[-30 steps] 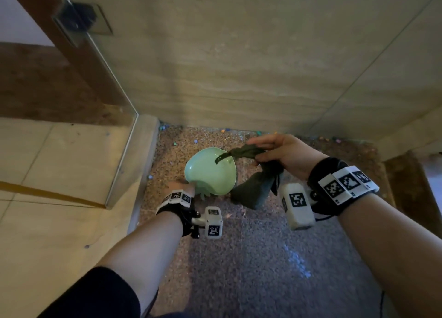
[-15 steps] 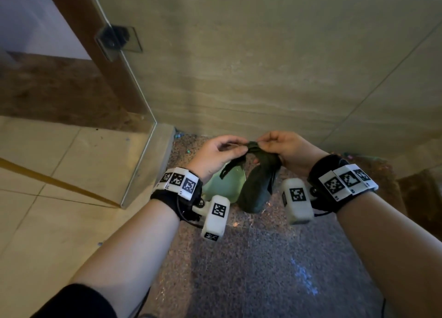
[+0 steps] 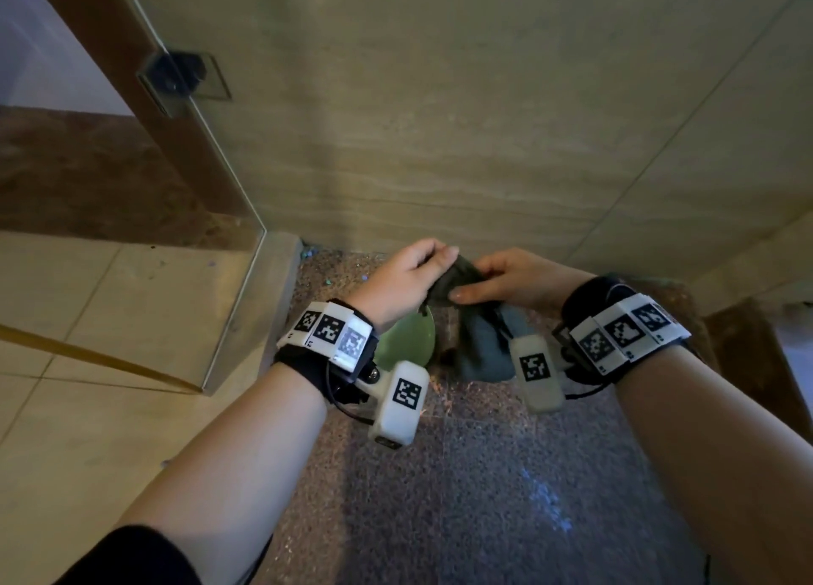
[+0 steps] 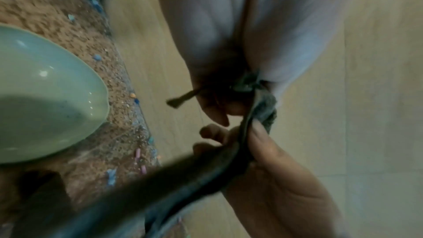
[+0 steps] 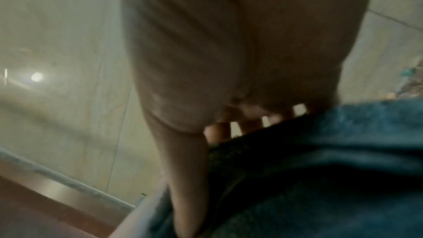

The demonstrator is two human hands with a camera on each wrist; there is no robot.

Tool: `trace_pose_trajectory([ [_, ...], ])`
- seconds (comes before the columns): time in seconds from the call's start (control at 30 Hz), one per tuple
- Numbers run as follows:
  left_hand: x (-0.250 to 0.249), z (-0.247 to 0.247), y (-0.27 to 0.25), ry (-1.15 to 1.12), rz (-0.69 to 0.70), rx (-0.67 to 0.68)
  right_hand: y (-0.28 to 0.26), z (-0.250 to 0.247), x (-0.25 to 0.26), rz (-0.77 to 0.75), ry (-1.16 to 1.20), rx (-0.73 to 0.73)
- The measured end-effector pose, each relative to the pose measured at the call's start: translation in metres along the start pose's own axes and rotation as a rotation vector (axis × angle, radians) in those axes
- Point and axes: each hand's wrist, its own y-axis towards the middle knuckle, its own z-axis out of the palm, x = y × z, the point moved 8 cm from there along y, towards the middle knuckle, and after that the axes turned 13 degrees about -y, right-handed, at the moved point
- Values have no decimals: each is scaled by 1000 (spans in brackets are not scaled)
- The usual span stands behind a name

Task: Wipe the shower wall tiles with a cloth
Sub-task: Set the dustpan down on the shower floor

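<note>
Both hands, left hand (image 3: 402, 283) and right hand (image 3: 512, 278), pinch the dark cloth (image 3: 477, 342). The left wrist half hides the green bowl (image 3: 407, 342). The right wrist view is blurred.

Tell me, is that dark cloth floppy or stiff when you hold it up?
Probably floppy: the cloth sags in loose folds below where the left hand and right hand pinch its top edge. It looks soft and bunches easily between the fingers. It may be damp and a bit heavy, but the pictures cannot confirm that.

bowl (image 3: 407, 342) under hands, wall (image 3: 462, 122) close ahead
</note>
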Motion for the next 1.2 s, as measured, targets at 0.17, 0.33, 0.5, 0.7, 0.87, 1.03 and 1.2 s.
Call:
trace_pose_trajectory([
  [0.17,-6,7,-5,-375,-141,54,-6,-3,-2,-59,162,38],
  [0.33,-1,-4,-10,-593,-235,-20,-8,-9,-2,-66,131,19],
  [0.5,20,-30,-15,-817,-254,-112,-12,-12,12,-196,396,16],
  [0.7,39,4,-20,-875,-251,211,-18,8,50,-474,670,187],
  [0.87,61,16,-20,-697,-301,125,-10,29,47,-438,659,250],
  [1.03,83,-13,-27,-483,-346,-16,10,36,15,-188,474,99],
  [1.2,98,-28,-37,-903,-395,-116,15,53,13,-118,142,191],
])
